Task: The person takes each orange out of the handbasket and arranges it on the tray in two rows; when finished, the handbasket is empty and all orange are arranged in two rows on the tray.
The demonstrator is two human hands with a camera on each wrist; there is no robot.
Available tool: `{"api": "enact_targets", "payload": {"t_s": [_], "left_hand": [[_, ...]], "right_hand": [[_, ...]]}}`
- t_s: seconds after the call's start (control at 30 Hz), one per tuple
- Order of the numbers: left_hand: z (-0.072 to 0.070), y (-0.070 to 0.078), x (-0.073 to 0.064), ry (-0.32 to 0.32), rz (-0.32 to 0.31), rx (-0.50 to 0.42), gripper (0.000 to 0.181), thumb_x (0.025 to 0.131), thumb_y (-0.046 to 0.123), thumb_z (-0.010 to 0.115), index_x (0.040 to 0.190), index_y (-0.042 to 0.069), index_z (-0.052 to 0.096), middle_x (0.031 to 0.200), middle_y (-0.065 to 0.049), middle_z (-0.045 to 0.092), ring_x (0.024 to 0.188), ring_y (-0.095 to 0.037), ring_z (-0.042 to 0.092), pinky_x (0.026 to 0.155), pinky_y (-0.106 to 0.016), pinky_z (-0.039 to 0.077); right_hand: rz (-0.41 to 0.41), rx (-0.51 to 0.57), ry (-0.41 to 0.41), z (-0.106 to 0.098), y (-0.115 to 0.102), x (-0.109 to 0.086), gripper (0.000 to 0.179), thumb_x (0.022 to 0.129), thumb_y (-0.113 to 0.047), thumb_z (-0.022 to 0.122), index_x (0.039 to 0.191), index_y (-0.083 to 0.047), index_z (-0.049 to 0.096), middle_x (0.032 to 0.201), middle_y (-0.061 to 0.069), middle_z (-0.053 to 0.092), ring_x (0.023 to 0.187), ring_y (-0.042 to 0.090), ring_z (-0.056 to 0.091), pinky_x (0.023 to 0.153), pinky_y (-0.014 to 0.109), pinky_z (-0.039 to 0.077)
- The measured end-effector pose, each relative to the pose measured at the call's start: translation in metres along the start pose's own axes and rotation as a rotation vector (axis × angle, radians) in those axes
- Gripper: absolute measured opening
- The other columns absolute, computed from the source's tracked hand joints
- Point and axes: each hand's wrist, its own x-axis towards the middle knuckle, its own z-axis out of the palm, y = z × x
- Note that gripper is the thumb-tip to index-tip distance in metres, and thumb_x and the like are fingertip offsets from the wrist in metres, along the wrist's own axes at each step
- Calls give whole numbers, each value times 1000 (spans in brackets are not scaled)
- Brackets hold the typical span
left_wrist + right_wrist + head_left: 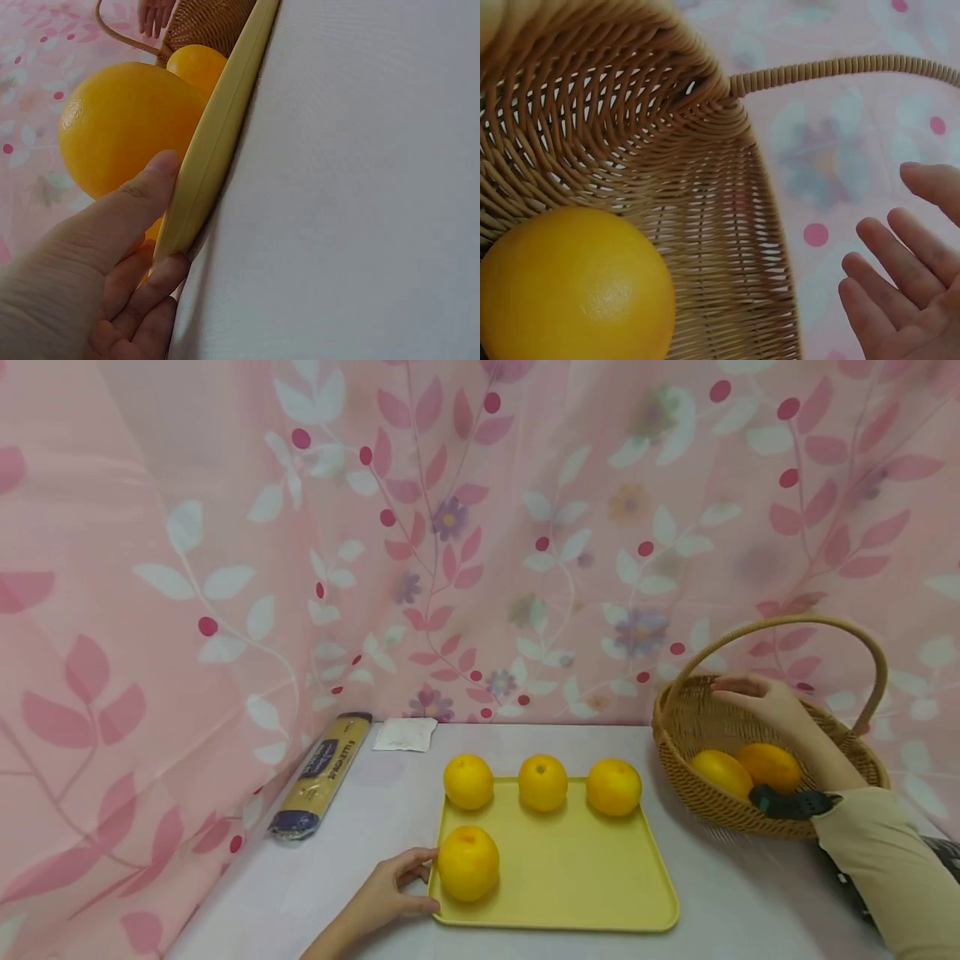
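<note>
My left hand (388,887) grips the left edge of the yellow tray (573,868) near its front corner. In the left wrist view the thumb (161,165) lies along the rim, with the fingers curled at the corner. Close beside that hand, an orange (468,863) sits at the tray's front left. Three more oranges (543,783) line the tray's back edge. Over the wicker basket (678,727) at the right, my right hand (772,706) hangs with nothing in it, fingers apart in the right wrist view. Two yellow-orange fruits (767,767) lie inside the basket.
A pack of spaghetti (322,777) lies at the left, with a small white packet (405,734) behind it. The basket's tall handle (780,620) arches over the right hand. A pink floral curtain (480,543) hangs behind the white table (375,810).
</note>
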Motion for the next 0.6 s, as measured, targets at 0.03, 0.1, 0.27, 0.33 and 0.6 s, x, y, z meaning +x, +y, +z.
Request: {"api": "enact_targets", "payload": {"t_s": [0.03, 0.1, 0.27, 0.33, 0.6], "left_hand": [[-1, -1, 0, 0, 5, 6, 61, 71, 14, 76, 121, -5, 49, 107, -12, 57, 85, -17, 57, 85, -26, 43], [-2, -1, 1, 2, 2, 16, 62, 70, 15, 77, 121, -5, 49, 107, -12, 57, 85, -17, 57, 86, -27, 43], [-3, -4, 1, 6, -31, 25, 63, 69, 15, 77, 122, -5, 49, 107, -10, 57, 85, -16, 56, 85, -28, 43], [-2, -4, 1, 8, -35, 28, 63, 69, 15, 77, 122, -5, 49, 107, -10, 57, 85, -16, 56, 85, -28, 43], [-1, -4, 1, 7, -7, 15, 61, 70, 14, 76, 122, -4, 48, 108, -12, 57, 85, -17, 57, 86, -28, 43]], "right_hand": [[-8, 6, -2, 0, 3, 0, 39, 90, -28, 55, 117, -1, 52, 99, -21, 54, 90, -8, 44, 70, 9, 38], [-10, 10, -6, 2, 9, 0, 36, 90, -27, 55, 117, -3, 53, 104, -14, 55, 90, -7, 44, 74, 14, 40], [46, -70, -131, 6, 19, 2, 46, 92, -28, 51, 125, 3, 43, 118, 16, 51, 100, 11, 49, 84, 43, 41], [72, -98, -190, 9, 20, 4, 52, 92, -30, 50, 128, 6, 39, 121, 25, 47, 106, 26, 47, 85, 50, 39], [141, -86, -332, 16, 23, 5, 61, 89, -32, 55, 131, 8, 34, 128, 31, 37, 115, 45, 33, 88, 57, 32]]}}
